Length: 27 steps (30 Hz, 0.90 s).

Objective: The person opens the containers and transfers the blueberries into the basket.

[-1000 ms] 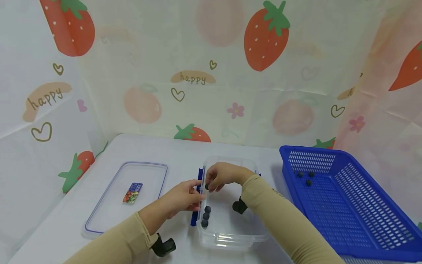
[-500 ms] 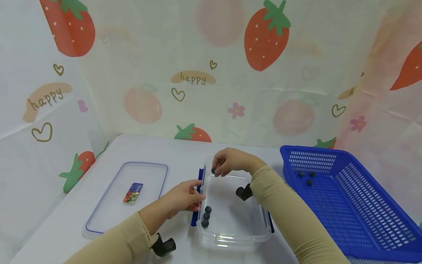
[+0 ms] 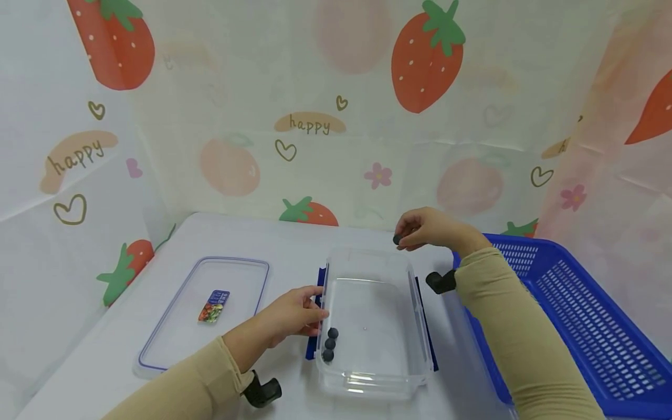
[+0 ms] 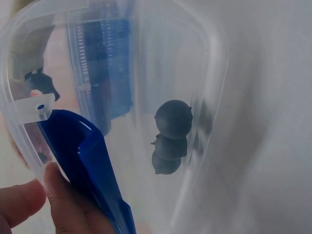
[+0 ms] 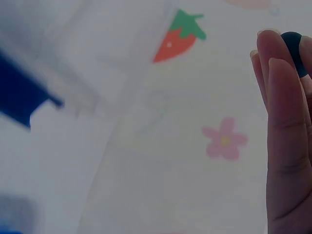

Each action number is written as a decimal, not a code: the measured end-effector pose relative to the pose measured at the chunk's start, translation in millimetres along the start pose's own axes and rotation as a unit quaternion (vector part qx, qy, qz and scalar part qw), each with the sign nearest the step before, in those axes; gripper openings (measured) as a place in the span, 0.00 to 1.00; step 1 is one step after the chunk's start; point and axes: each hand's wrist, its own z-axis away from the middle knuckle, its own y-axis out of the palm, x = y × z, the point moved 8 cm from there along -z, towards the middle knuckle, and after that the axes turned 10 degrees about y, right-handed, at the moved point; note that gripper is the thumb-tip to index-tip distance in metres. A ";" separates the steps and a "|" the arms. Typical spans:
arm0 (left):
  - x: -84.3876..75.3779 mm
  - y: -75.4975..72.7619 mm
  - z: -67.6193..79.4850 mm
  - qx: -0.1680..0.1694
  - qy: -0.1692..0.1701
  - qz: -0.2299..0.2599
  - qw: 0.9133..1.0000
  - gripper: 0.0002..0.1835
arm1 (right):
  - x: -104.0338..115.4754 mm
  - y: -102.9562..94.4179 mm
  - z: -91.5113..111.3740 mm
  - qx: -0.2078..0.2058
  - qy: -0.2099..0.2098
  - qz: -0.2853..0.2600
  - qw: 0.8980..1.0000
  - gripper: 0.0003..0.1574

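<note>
My left hand [image 3: 295, 314] grips the left side of a clear plastic box [image 3: 375, 379], thumb on the rim and fingers by its blue side latch [image 4: 92, 161]. Inside that box, three dark round blueberries [image 3: 330, 344] lie in a row along the left wall. They also show through the plastic in the left wrist view, the nearest blueberry [image 4: 173, 119] having small pointed nubs. Beyond the box's far right corner, my right hand [image 3: 436, 228] is raised above the table. It pinches one blueberry [image 5: 293, 52] between thumb and fingertips.
A blue perforated basket [image 3: 588, 309] stands at the right, partly behind my right sleeve. To the left lies a clear lid [image 3: 173, 341] with a blue seal, bearing a small printed packet [image 3: 214, 306]. A patterned curtain [image 3: 231, 87] borders the table.
My right hand has risen out of the box and moved back and right toward the basket, still pinching the blueberry. The left hand and the three blueberries in the box have stayed put.
</note>
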 end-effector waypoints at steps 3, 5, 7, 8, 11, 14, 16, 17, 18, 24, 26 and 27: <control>-0.3 0.1 0.4 -0.001 -0.001 -0.003 1.000 0.33 | -14.4 -17.2 8.6 -0.019 0.010 0.001 1.000 0.11; -0.3 0.0 0.5 -0.002 -0.001 -0.004 1.000 0.33 | -25.4 -27.2 13.6 -0.026 0.018 -0.005 0.999 0.11; -0.2 -0.2 0.5 -0.003 0.000 -0.006 1.000 0.33 | -36.1 -36.0 18.8 -0.032 0.023 -0.009 0.999 0.12; -0.1 -0.3 0.5 -0.003 0.000 -0.006 1.000 0.33 | -41.1 -40.0 21.6 -0.036 0.026 -0.008 0.999 0.13; 0.1 -0.6 0.6 -0.004 0.000 -0.008 1.000 0.34 | -54.8 -51.4 30.5 -0.047 0.032 -0.008 0.998 0.15; 0.1 -0.5 0.5 -0.004 0.001 -0.010 1.000 0.34 | -67.7 -61.8 39.8 -0.063 0.041 0.008 0.997 0.18; -0.1 -0.4 0.5 -0.004 0.001 -0.011 1.000 0.34 | -75.7 -67.5 45.1 -0.069 0.046 0.010 0.996 0.19; -0.2 -0.4 0.5 -0.004 0.001 -0.011 1.000 0.34 | -80.1 -70.0 47.2 -0.072 0.049 0.012 0.996 0.19; -0.2 -0.4 0.5 -0.003 0.000 -0.012 1.000 0.34 | -84.2 -72.0 48.9 -0.072 0.050 0.008 0.996 0.20; -0.4 -0.4 0.7 -0.003 -0.001 -0.009 1.000 0.33 | -105.5 -80.1 57.3 -0.081 0.068 0.015 0.994 0.19; 0.0 -0.5 0.7 -0.003 -0.003 -0.007 1.000 0.33 | -111.6 -81.3 59.4 -0.083 0.078 0.019 0.993 0.19; 0.2 -0.6 0.7 -0.003 -0.005 -0.008 1.000 0.33 | -115.0 -81.6 59.7 -0.081 0.083 0.012 0.993 0.19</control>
